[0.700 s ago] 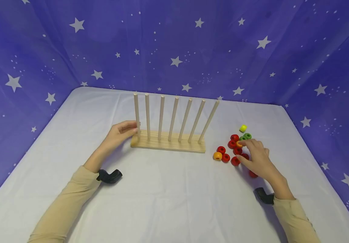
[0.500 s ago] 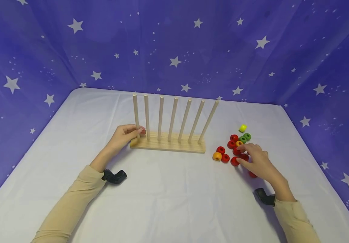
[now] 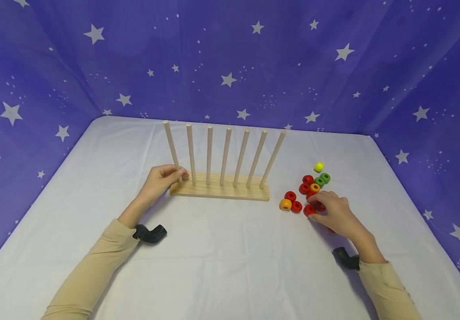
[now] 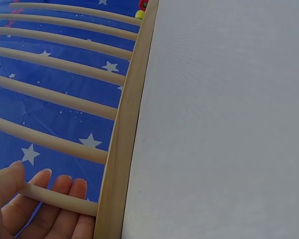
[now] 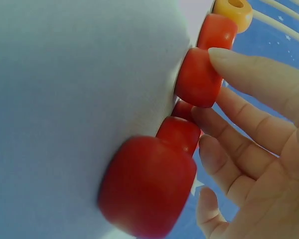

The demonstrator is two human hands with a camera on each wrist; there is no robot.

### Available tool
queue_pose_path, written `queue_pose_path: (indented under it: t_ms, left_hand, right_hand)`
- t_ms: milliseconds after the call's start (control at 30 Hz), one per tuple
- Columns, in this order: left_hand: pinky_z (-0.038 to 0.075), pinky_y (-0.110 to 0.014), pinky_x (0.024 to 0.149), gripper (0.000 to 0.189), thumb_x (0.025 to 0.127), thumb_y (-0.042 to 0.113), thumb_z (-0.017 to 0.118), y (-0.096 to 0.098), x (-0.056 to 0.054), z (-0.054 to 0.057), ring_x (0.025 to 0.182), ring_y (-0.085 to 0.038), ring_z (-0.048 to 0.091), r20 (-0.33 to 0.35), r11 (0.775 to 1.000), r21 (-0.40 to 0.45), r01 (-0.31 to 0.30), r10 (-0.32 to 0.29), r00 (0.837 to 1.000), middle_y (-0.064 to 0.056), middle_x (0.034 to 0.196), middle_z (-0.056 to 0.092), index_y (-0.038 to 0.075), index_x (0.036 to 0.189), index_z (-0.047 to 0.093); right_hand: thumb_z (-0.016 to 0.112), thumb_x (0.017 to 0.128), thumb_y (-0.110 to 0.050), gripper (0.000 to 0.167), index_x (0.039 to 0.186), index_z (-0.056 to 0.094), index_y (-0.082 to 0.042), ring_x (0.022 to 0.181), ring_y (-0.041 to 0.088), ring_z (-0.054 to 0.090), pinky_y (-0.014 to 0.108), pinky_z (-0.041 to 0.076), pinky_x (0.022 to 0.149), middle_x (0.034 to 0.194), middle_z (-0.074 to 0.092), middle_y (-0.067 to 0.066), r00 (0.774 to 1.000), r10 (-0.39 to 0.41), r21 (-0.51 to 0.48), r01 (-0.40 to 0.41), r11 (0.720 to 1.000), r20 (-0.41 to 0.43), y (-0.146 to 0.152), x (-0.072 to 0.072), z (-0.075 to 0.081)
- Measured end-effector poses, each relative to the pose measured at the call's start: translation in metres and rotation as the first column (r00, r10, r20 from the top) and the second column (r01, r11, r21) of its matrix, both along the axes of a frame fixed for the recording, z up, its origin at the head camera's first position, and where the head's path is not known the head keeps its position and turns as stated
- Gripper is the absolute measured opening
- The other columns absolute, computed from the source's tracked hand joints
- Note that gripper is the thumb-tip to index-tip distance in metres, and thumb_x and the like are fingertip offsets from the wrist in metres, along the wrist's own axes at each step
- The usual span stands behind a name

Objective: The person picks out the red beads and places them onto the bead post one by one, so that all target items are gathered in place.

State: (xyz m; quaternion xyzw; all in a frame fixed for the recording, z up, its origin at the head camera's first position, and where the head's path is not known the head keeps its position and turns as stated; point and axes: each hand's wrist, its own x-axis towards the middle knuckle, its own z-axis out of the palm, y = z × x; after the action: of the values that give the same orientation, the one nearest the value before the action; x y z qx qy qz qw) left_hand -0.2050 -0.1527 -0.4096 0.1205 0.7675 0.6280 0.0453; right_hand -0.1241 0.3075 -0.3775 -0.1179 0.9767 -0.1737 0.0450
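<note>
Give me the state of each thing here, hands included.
Rack: standing, pegs bare.
Left hand: fingers around an end peg.
Right hand: at a red bead, grip unclear.
Red beads: loose, off the pegs.
Orange beads: loose, apart.
Green beads: loose, side by side.
Yellow bead: loose, alone.

Here's the pale wooden rack point(image 3: 219, 192), base lying flat, seven slim round pegs point(image 3: 209, 155) in a row, and the leftmost peg point(image 3: 171, 144) tilts outward, pinched in the left grip point(image 3: 158, 182)! Right of it, glossy barrel-shaped holed beads: reds point(image 3: 296, 207) clustered under the right grip point(image 3: 336, 214), two orange point(image 3: 286, 205), two green point(image 3: 324, 178) touching, one bright yellow point(image 3: 319, 166) farthest back.
</note>
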Motion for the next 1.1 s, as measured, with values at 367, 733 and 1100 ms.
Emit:
queue_pose_path:
  t_ms: [367,733,1100]
  left_hand:
    - [0.051,-0.012,0.083,0.034,0.092,0.024,0.06,-0.002,-0.002,-0.004,0.094,-0.002,0.064,0.0,0.999,-0.04,-0.024,0.024,1.0,-0.012,0.098,0.073,-0.008,0.103,0.066]
    - [0.052,-0.021,0.094,0.034,0.077,0.003,0.074,-0.002,-0.001,-0.01,0.109,-0.032,0.063,-0.128,0.982,-0.188,0.032,-0.057,0.99,-0.023,0.113,0.065,-0.005,0.109,0.063]
    - [0.04,-0.046,0.109,0.046,0.076,0.012,0.077,-0.009,-0.001,-0.015,0.126,-0.034,0.05,-0.199,0.93,-0.364,0.056,-0.137,0.97,-0.016,0.128,0.06,0.001,0.118,0.062]
  right_hand:
    - [0.076,0.075,-0.018,0.036,0.108,0.067,-0.006,0.086,0.022,0.053,0.03,0.028,0.069,0.093,0.066,0.007,1.0,0.002,0.053,-0.002,0.999,0.002,-0.003,-0.002,-0.001]
    - [0.076,0.075,-0.018,0.033,0.105,0.068,-0.006,0.081,0.019,0.052,0.03,0.03,0.069,0.088,0.065,0.005,0.999,0.026,0.063,-0.025,0.998,-0.025,-0.006,-0.003,0.002]
    - [0.077,0.075,-0.015,0.033,0.104,0.068,-0.005,0.082,0.023,0.054,0.029,0.039,0.068,0.092,0.066,0.01,0.994,0.035,0.008,-0.034,0.999,-0.102,0.003,-0.001,0.016]
